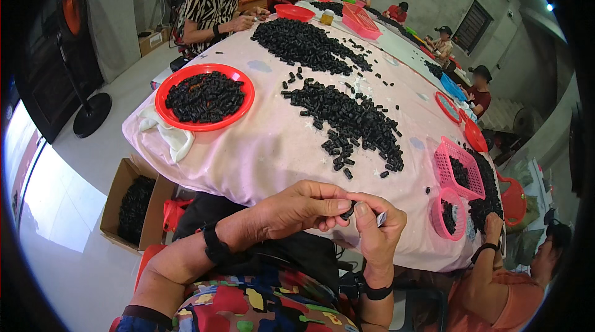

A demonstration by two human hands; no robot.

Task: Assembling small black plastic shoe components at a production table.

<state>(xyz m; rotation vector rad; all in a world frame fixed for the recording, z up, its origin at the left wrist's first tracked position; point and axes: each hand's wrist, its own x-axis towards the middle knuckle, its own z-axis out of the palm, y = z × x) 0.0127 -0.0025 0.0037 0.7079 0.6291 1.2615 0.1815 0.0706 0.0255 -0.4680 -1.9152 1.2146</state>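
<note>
My left hand [291, 208] and my right hand [379, 230] meet above the near edge of the table. Between their fingertips they pinch a small black cylindrical piece [348, 213], mostly covered by the thumbs. A small pale flat object [382, 217] sticks out between the fingers of my right hand; its kind is too small to tell. Just beyond my hands lies a loose pile of similar black pieces [353, 118] on the pale pink tablecloth [248, 158]. A second heap of black pieces [300, 44] lies farther back.
At the left edge a red basin [162, 101] full of black pieces stands beside a white cloth [180, 143]. A cardboard box [158, 208] of pieces is on the floor. Pink baskets [475, 178] stand at right, near a co-worker's arm [489, 270]. Several other people sit around.
</note>
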